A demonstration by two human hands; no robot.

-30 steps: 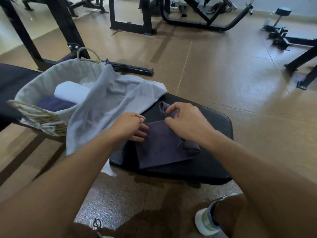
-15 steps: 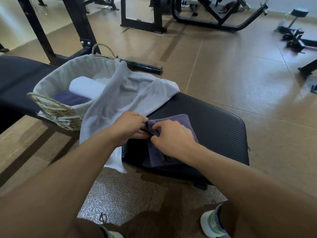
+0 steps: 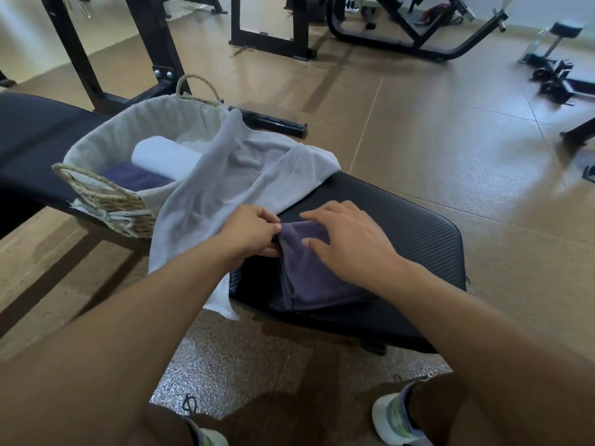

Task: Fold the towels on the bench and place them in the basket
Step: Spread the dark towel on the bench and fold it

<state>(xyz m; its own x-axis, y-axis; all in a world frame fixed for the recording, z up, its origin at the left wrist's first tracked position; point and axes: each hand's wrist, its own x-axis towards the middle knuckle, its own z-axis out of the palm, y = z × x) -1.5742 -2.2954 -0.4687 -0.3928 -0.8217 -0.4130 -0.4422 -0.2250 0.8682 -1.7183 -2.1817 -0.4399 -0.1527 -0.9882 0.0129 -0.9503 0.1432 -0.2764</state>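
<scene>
Two hands [image 3: 249, 231] [image 3: 352, 243] | four towels [image 3: 309, 268] | one basket [image 3: 106, 196]

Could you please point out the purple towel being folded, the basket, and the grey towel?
purple towel [image 3: 317, 278], head view, on its folded top layer.
basket [image 3: 106, 201], head view, on its woven front wall.
grey towel [image 3: 238, 178], head view, on its draped middle.

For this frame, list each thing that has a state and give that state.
Purple towel: folded, flat on the bench.
Grey towel: unfolded, draped from basket rim onto the bench.
Basket: upright on the bench, holds a rolled white towel and a dark towel.
Left hand: pinches the purple towel's edge.
Right hand: open, presses on it.
</scene>
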